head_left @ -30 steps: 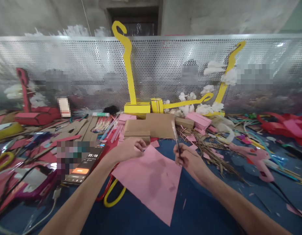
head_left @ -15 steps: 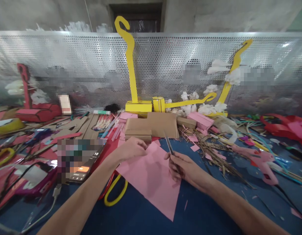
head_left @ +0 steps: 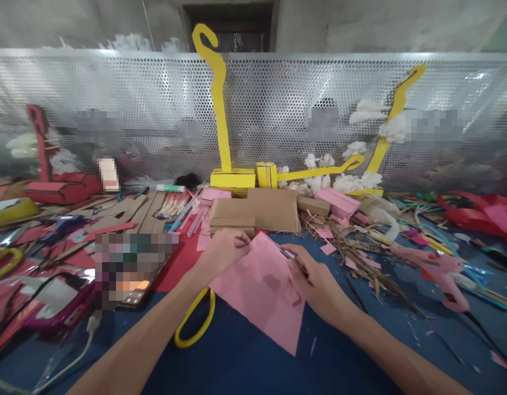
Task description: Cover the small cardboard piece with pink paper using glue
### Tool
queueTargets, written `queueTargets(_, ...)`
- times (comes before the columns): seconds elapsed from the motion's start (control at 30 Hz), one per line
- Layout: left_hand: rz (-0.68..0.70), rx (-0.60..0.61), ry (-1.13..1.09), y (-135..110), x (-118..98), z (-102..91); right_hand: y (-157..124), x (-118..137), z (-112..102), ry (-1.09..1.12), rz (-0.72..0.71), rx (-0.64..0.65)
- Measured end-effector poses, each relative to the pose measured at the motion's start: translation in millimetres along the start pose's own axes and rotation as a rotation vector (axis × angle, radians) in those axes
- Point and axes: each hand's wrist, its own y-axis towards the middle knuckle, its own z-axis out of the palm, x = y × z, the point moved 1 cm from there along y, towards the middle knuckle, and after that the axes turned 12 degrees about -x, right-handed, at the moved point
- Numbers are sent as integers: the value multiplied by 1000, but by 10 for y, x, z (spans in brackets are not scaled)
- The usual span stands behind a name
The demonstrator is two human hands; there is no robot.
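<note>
A sheet of pink paper [head_left: 257,299] lies at a slant on the blue table before me. My left hand [head_left: 229,249] is closed at its upper left edge, fingertips pinching the paper. In my right hand [head_left: 311,277] is a slim cutter knife [head_left: 287,253] with a metal blade, its tip towards the paper's upper right edge; most of its handle is hidden by the fingers. A small curled pink strip [head_left: 293,293] rests beside this hand. Yellow-handled scissors [head_left: 196,318] lie partly under the paper and my left arm.
Behind the paper stand brown cardboard pieces [head_left: 274,209] and yellow hook-shaped cardboard stands [head_left: 220,109]. A pink glue gun [head_left: 432,263] and dry twigs [head_left: 360,263] lie right. Left are a phone [head_left: 142,291], a purple power strip [head_left: 68,307] and a white cable [head_left: 91,334].
The knife has tilted from nearly upright to lower over the paper's right edge. My left hand has shifted slightly right, and the paper has moved a little right and up.
</note>
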Motion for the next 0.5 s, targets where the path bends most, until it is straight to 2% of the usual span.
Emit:
queueTargets(0.13,-9,-10,-10,53,-3,-153,30,-87,-8,59,31,-136)
queueTargets(0.23,-69,9,-41,123,68,-319,53,-150,-30,99,65,-196)
queueTargets(0.5,-474,-30,-207,240,514,-655,66,-105,-30,44,62,-122)
